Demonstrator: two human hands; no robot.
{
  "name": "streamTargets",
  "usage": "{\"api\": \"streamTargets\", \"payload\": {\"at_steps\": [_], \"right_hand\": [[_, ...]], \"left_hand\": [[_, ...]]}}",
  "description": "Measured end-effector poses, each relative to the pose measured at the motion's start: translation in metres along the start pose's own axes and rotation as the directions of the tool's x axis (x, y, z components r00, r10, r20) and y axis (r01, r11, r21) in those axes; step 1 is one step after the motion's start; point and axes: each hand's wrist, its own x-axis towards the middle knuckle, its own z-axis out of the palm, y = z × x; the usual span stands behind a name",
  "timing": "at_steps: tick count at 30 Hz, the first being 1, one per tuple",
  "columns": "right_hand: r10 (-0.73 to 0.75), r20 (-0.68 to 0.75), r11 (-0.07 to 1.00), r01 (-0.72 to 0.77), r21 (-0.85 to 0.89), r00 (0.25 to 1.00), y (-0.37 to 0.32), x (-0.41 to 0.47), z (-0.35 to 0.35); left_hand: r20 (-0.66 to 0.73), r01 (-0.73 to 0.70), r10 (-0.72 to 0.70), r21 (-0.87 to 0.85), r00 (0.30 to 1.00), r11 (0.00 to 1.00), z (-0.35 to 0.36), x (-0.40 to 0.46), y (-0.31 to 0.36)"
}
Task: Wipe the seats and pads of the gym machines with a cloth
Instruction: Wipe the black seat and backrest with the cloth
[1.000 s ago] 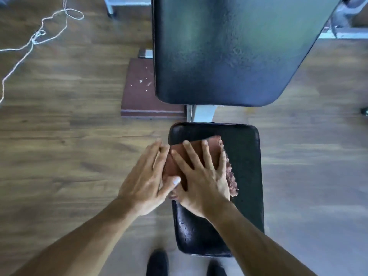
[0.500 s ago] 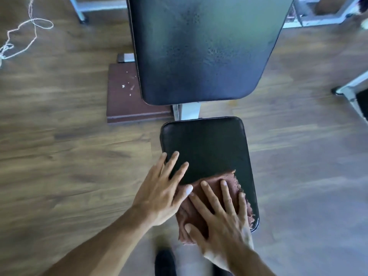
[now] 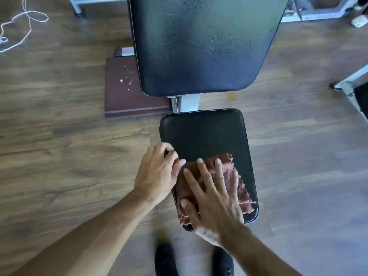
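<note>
Right hand [image 3: 216, 198] flat, fingers spread, pressing brown cloth [image 3: 238, 184] onto black seat pad [image 3: 205, 134]. Left hand [image 3: 157, 173] loosely curled at pad's left edge.

Bare forearms, no sleeves; black shoes [image 3: 166, 259].

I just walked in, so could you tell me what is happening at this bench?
A person is wiping the black seat pad of a gym bench with a reddish-brown cloth. The right hand presses flat on the cloth at the seat's near end. The left hand rests on the seat's left edge. The back pad beyond is untouched.
</note>
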Motion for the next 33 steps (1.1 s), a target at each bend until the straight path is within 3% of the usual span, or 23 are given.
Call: {"api": "streamTargets", "payload": {"at_steps": [9,15,17,21,25,33], "right_hand": [[0.116,0.053,0.993,-0.115,-0.020,0.992,-0.019,0.009,0.010],[-0.031,0.079,0.999,0.030,0.012,0.996,0.004,-0.046,0.014],[-0.018,0.062,0.999,0.020,-0.029,0.998,0.028,-0.045,0.015],[0.193,0.055,0.981,-0.192,-0.011,0.980,0.061,0.009,0.001],[0.182,0.033,0.983,-0.181,-0.031,0.983,0.056,0.016,-0.001],[0.124,0.030,0.990,-0.122,-0.064,0.992,0.068,0.142,-0.009]], "left_hand": [[0.072,-0.022,0.019,0.035,0.997,0.999,-0.001,-0.011,0.000],[0.149,-0.102,0.093,0.056,0.984,0.993,0.000,-0.021,0.017],[0.141,-0.109,0.101,0.046,0.985,0.993,0.004,-0.022,0.020],[0.139,-0.111,0.098,0.088,0.985,0.990,0.008,-0.013,0.018],[0.148,-0.002,-0.013,0.101,0.989,0.995,0.014,-0.002,0.015],[0.241,-0.046,0.002,0.177,0.971,0.983,0.023,0.028,0.012]]}}
